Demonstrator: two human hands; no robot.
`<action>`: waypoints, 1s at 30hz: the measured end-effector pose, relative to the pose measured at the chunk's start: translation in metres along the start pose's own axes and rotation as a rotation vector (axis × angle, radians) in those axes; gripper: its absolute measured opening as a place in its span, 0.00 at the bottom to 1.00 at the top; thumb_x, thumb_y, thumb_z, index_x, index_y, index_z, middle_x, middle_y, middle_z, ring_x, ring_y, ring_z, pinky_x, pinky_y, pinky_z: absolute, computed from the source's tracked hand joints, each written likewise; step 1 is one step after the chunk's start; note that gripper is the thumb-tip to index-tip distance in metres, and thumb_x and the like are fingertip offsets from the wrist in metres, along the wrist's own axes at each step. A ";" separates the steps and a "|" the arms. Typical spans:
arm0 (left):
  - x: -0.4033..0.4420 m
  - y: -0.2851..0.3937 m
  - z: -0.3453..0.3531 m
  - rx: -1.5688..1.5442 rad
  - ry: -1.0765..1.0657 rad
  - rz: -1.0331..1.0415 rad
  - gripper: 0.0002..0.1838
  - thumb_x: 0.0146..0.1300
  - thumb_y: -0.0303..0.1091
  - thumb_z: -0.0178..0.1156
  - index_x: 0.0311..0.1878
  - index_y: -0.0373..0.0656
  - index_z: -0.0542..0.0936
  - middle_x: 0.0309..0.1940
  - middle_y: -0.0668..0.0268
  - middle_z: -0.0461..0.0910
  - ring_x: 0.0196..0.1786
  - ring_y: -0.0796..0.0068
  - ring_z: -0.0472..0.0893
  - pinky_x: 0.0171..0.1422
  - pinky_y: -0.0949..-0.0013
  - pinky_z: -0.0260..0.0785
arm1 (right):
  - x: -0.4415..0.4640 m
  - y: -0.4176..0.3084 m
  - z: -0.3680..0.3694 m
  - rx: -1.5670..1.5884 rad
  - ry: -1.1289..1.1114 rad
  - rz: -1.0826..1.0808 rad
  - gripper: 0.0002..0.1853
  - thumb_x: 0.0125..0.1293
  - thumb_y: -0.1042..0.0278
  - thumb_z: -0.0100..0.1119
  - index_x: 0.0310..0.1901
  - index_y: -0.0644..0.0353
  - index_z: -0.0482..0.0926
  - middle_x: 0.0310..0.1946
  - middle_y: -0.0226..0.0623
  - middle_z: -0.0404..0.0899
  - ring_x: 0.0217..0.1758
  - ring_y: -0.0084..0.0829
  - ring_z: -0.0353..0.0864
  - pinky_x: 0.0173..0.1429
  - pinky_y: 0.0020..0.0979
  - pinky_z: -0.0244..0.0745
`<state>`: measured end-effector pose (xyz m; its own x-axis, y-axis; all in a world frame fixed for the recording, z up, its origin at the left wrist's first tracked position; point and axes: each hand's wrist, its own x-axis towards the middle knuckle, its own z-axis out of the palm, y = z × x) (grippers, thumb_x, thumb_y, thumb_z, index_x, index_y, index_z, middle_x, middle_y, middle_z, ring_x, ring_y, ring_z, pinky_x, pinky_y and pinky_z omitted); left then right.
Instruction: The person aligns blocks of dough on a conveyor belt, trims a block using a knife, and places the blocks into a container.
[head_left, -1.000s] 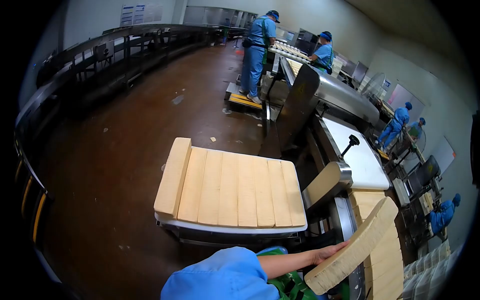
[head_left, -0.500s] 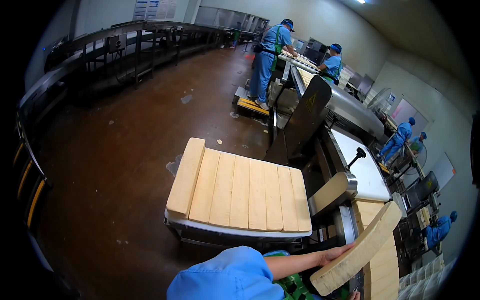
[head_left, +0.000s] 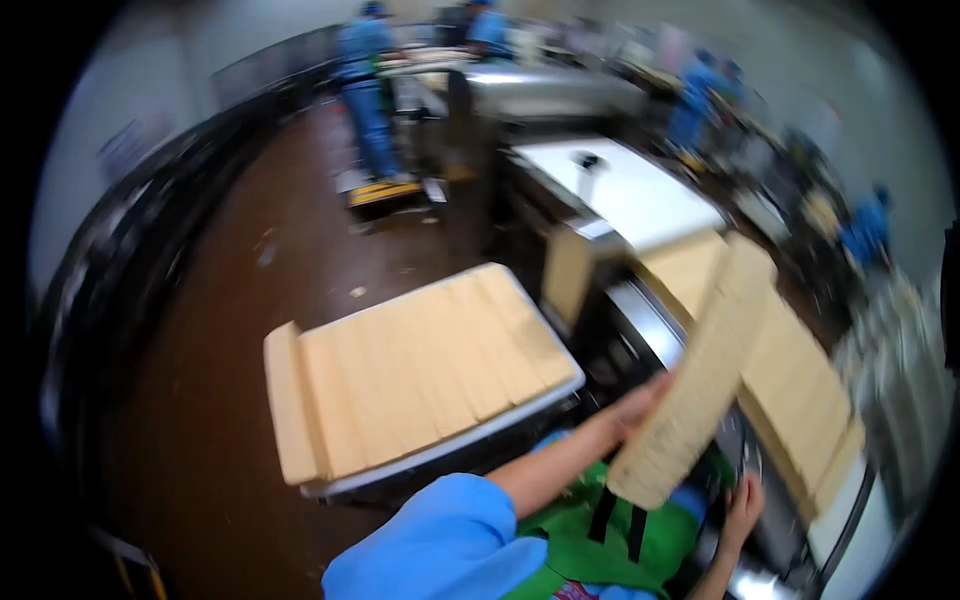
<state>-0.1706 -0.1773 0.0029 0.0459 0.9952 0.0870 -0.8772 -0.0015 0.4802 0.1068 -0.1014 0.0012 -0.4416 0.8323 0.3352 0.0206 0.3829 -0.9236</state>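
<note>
A long, pale bread loaf is held up at a slant by my left hand, which is closed on its left side; the loaf hides some of the fingers. Lower and to the right, my right hand has its fingers curled closed. A thin shiny piece shows just above those fingers, too blurred to name. Behind the held loaf, a row of similar loaves lies side by side on the conveyor. To the left, more loaves lie in a row, with one raised loaf along the left end.
A white tray carries the left row. Between it and the conveyor stands a metal guide. Beyond are a white belt and a machine with a rounded metal cover. Co-workers in blue stand farther back.
My view has swung to the right and blurred, so the tray sits farther left. The loaf stays in my left hand, now more upright. My right hand has come into fuller view.
</note>
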 end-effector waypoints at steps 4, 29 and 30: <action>0.012 0.010 0.000 -0.063 0.018 0.005 0.43 0.64 0.68 0.45 0.69 0.40 0.62 0.62 0.53 0.71 0.57 0.57 0.77 0.60 0.54 0.73 | 0.005 -0.030 0.014 -0.111 0.039 0.014 0.08 0.69 0.70 0.52 0.35 0.64 0.77 0.18 0.23 0.65 0.21 0.15 0.61 0.25 0.21 0.55; 0.058 0.006 -0.002 -0.004 0.008 -0.046 0.34 0.71 0.60 0.43 0.66 0.41 0.67 0.60 0.59 0.74 0.59 0.65 0.76 0.63 0.61 0.70 | 0.029 -0.021 0.007 -0.641 -0.116 -0.337 0.10 0.60 0.62 0.63 0.39 0.58 0.81 0.25 0.38 0.80 0.27 0.40 0.80 0.29 0.34 0.72; 0.060 0.007 -0.002 -0.009 -0.008 -0.038 0.34 0.71 0.60 0.42 0.66 0.41 0.67 0.59 0.59 0.74 0.59 0.65 0.76 0.63 0.61 0.70 | 0.025 -0.023 0.006 -0.652 -0.167 -0.329 0.10 0.59 0.62 0.63 0.38 0.58 0.81 0.25 0.38 0.79 0.27 0.40 0.80 0.29 0.34 0.72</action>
<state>-0.1751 -0.1175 0.0095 0.0830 0.9937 0.0755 -0.8790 0.0373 0.4753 0.0897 -0.0913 0.0296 -0.6464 0.5813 0.4943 0.3683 0.8050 -0.4651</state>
